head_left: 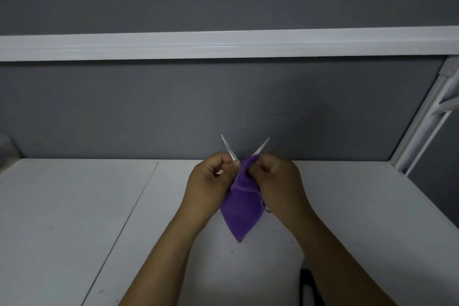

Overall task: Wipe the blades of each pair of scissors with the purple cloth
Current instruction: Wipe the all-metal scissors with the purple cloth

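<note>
A pair of scissors (228, 147) is held above the white table with its blades spread in a V, both tips pointing up and away. My left hand (210, 181) pinches the left blade near its base. My right hand (275, 181) pinches the purple cloth (242, 211) around the base of the right blade (263, 146). The cloth hangs down between my hands to a point. A bit of metal handle ring (266, 207) shows under my right hand; the rest of the handles is hidden.
The white table (74, 206) runs to a dark grey wall, with a seam left of my arms. A white shelf rail (223, 45) crosses above. A white frame post (422, 119) slants at the right. A dark object (309, 286) sits at the bottom edge.
</note>
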